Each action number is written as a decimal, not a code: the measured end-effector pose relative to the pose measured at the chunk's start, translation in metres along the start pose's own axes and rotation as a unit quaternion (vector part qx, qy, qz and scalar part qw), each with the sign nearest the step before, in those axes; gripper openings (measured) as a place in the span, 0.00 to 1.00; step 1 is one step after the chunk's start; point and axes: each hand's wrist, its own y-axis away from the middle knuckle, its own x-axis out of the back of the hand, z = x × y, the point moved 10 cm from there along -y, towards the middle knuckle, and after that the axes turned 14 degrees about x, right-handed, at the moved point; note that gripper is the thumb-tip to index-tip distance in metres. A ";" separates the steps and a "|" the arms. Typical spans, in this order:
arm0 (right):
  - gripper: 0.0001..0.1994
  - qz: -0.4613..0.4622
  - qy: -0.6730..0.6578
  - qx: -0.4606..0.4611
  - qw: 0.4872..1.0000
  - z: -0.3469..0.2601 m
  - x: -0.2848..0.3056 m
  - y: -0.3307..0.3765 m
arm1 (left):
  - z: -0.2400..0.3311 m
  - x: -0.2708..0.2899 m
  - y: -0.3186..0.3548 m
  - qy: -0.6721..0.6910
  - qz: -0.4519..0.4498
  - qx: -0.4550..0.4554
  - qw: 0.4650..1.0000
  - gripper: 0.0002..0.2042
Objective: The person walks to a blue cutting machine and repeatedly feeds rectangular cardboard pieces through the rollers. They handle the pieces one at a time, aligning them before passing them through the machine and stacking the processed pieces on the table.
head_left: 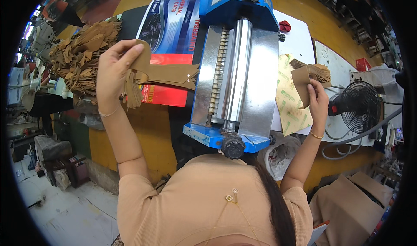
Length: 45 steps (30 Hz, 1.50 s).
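Brown leather pieces hang from my left hand, closed around them left of the blue roller machine. Right of the machine, my right hand pinches one tan piece against the stack. Beyond my left hand lies a cut-piece pile.

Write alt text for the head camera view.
A person's left hand lifts a cut brown leather piece beside a blue roller machine, while the right hand picks another brown piece from a small stack. A heap of brown pieces lies far left.
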 end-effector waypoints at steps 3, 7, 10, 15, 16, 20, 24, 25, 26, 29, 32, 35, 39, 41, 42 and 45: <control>0.08 0.002 0.005 0.003 1.000 -0.005 0.002 0.000 | 0.003 -0.007 -0.004 -0.051 -0.021 -0.016 0.998 0.09; 0.08 -0.002 0.007 0.002 1.000 -0.007 0.003 0.002 | -0.005 0.013 -0.004 -0.015 -0.015 -0.052 0.998 0.09; 0.08 0.005 0.012 0.013 1.000 -0.011 0.006 0.002 | -0.046 0.043 -0.021 0.044 -0.022 -0.023 0.999 0.09; 0.09 -0.004 0.008 -0.016 1.000 -0.018 0.007 -0.002 | -0.170 0.084 -0.088 -0.095 0.053 0.090 0.990 0.13; 0.09 -0.008 0.007 -0.015 1.000 -0.022 0.007 -0.004 | -0.200 0.093 -0.095 -0.144 0.084 0.149 0.975 0.14; 0.08 -0.042 -0.025 -0.042 0.998 -0.037 0.005 -0.015 | -0.231 0.098 -0.103 -0.125 0.092 0.111 0.982 0.15; 0.05 -0.043 -0.168 0.036 0.984 -0.069 -0.004 -0.029 | -0.201 0.098 -0.096 -0.410 0.182 0.043 0.893 0.19; 0.05 -0.070 -0.188 0.021 0.979 -0.067 -0.013 -0.032 | -0.186 0.092 -0.089 -0.434 0.212 -0.012 0.875 0.20; 0.06 -0.096 -0.210 0.005 0.973 -0.065 -0.025 -0.034 | -0.171 0.088 -0.081 -0.449 0.241 -0.055 0.859 0.21; 0.08 -0.155 -0.150 -0.006 0.976 -0.054 -0.064 -0.043 | -0.142 0.074 -0.066 -0.425 0.278 -0.087 0.857 0.22; 0.09 -0.220 -0.028 -0.048 0.974 -0.038 -0.089 -0.041 | -0.128 0.032 -0.063 -0.317 0.189 -0.067 0.927 0.22; 0.10 -0.221 -0.034 -0.018 0.975 -0.047 -0.095 -0.050 | -0.116 -0.045 -0.051 -0.208 0.040 -0.082 0.974 0.19; 0.10 -0.232 -0.060 0.014 0.971 -0.068 -0.108 -0.060 | -0.099 -0.137 -0.031 -0.181 -0.086 -0.112 0.973 0.12; 0.09 -0.236 -0.072 0.040 0.968 -0.079 -0.117 -0.065 | -0.101 -0.164 -0.031 -0.163 -0.112 -0.072 0.978 0.13; 0.09 -0.233 -0.077 0.046 0.968 -0.083 -0.120 -0.066 | -0.102 -0.174 -0.031 -0.148 -0.125 -0.057 0.979 0.13; 0.08 -0.231 -0.091 0.060 0.967 -0.089 -0.127 -0.068 | -0.096 -0.188 -0.033 -0.206 -0.104 -0.075 0.970 0.15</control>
